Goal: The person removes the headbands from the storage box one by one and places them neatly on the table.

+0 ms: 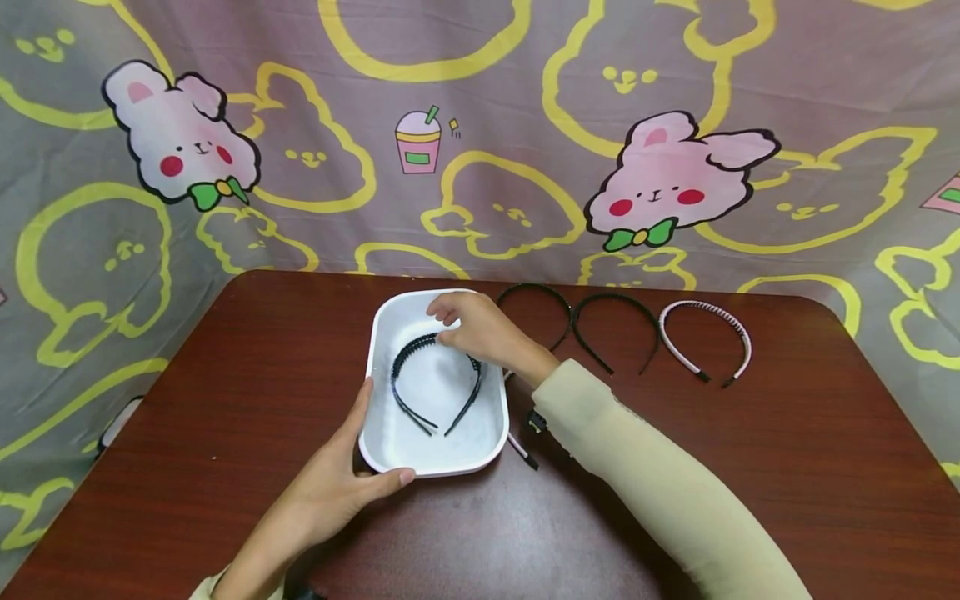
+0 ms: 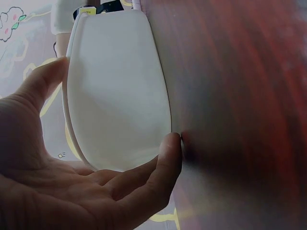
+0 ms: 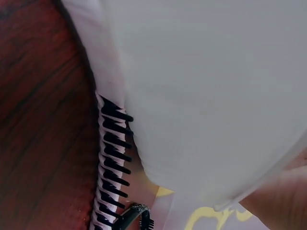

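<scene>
A white plastic tray (image 1: 435, 457) is gripped at its near left by my left hand (image 1: 341, 475); its thumb lies along the near rim. The left wrist view shows the left hand (image 2: 110, 191) around the pale outside of the tray (image 2: 115, 91). Inside the tray lie black headbands (image 1: 400, 383), at least two together, with toothed tops. My right hand (image 1: 480, 329) is over the tray's far right part, fingers loosely bent and apart from the thumb, whose tip is by the headbands' top. In the right wrist view, the tray (image 3: 206, 96) hides most of that hand.
Right of the tray on the brown table (image 1: 225, 400) lie a black headband (image 1: 536, 286), another black headband (image 1: 615, 297) and a pale pink one (image 1: 705, 306). A further pink headband (image 1: 522, 450) shows partly beside the tray, under my right arm. A patterned curtain (image 1: 495, 125) hangs behind.
</scene>
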Motion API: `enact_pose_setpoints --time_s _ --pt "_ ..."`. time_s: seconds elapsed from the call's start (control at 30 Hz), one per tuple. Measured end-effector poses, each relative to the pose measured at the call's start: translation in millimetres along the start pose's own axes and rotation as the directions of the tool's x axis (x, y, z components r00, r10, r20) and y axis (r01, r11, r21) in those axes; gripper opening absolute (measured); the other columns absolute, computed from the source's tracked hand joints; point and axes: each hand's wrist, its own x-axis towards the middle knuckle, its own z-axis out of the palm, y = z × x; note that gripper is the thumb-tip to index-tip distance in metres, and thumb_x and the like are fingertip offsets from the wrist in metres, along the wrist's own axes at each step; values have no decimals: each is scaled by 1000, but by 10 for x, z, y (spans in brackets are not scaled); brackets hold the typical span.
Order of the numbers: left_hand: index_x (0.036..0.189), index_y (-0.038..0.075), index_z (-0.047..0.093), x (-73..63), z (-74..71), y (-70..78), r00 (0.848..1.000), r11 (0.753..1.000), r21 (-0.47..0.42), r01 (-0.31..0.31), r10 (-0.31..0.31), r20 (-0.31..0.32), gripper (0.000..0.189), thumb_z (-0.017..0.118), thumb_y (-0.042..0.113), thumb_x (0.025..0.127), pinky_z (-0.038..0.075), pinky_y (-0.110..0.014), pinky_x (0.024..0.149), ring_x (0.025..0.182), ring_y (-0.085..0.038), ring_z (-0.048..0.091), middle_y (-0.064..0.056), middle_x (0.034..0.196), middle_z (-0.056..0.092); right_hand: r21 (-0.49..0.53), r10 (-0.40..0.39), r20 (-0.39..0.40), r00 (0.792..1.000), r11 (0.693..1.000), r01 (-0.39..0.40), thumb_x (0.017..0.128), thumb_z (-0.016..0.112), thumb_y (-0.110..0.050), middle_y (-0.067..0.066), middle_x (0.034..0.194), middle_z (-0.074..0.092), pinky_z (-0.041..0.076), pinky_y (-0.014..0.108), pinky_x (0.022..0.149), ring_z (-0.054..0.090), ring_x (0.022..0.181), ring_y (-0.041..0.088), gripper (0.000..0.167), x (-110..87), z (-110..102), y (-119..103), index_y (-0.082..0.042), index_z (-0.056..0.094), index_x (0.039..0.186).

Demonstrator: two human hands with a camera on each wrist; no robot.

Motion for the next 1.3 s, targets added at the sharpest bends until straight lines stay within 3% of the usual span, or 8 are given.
enact_pose_setpoints --time_s 0.27,0.73,1.03,1.3 --pt "170 21 -4 7 5 -15 1000 1000 2 -18 18 -9 127 87 47 84 31 -62 121 154 -42 34 -17 175 14 -27 -15 22 1000 1000 16 93 73 -1 16 122 74 52 35 102 67 114 27 35 89 34 29 0 71 128" --pt "170 21 -5 14 0 -11 1000 1000 -2 -10 10 1 128 87 47 84 29 -62 122 155 -42 30 -16 176 12 -196 -75 102 992 976 95 92 74 -3 13 118 75 54 35 100 68 113 25 37 204 71 69 -3 71 129" --pt "170 19 -4 14 1 -12 1000 1000 -1 -23 23 -3 128 87 47 84 28 -62 122 156 -42 28 -16 176 11 -235 -72 145 987 966 105 93 72 -1 14 117 74 55 37 97 69 112 26 36 241 69 80 -5 72 129" --pt "170 20 -4 8 1 0 1000 1000 1 -22 22 -4 128 87 47 84 27 -62 123 157 -41 27 -16 176 11 -330 -44 149 988 939 92 96 69 0 12 118 74 55 36 93 67 107 25 35 253 100 68 -8 73 129"
